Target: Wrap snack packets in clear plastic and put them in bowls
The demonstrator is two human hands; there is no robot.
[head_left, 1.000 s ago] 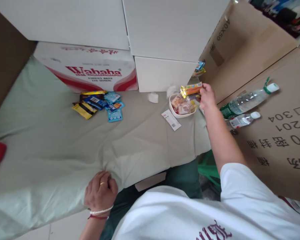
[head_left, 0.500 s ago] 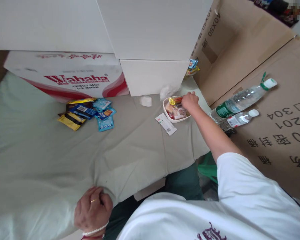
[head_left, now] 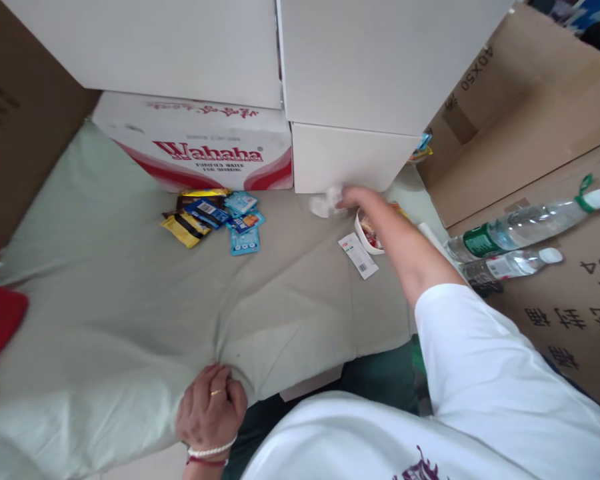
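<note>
My left hand (head_left: 211,407) rests at the front edge of the cloth-covered table (head_left: 290,293), its fingers curled in, with a ring and bracelets on it; nothing shows in it. At the foot of the white boxes my right hand (head_left: 351,197) is closed on a crumpled whitish plastic wrapper (head_left: 335,197); its fingertips are partly hidden. A white tissue (head_left: 320,207) lies just left of it. Under my right forearm is a white bowl (head_left: 375,251) of packaged snacks, largely covered by the arm. In front of the bowl lies a flat white packet (head_left: 359,255).
Yellow, blue and light-blue snack packets (head_left: 215,217) lie in a pile before the Wahaha carton (head_left: 205,150). Two plastic bottles (head_left: 520,227) are at the right, beside cardboard (head_left: 540,127). A red object (head_left: 0,320) shows at the left edge.
My right hand has left the snacks in the bowl and moved left to the crumpled wrapper. The view has shifted left, bringing the red object in. My left hand stays at the table edge.
</note>
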